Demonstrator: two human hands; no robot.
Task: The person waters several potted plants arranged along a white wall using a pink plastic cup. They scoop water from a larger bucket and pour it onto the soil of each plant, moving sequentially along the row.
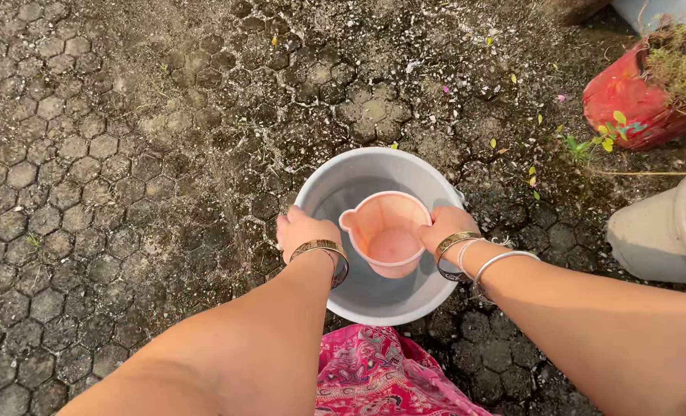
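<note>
Hands grip bucket (335, 304) rim: left hand (303, 229) on left edge, right hand (444, 227) on right. Pink jug (387, 231) floats inside. Red pot (628, 96), grey pot (655, 235) near pavement's right edge.

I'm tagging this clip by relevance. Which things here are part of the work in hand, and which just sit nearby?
In hand:
- grey round plastic bucket, gripped at its rim by the left hand and right hand
- pink plastic jug standing inside it

Nearby:
- red plant pot
- pale grey pot
- hexagonal paving
</note>
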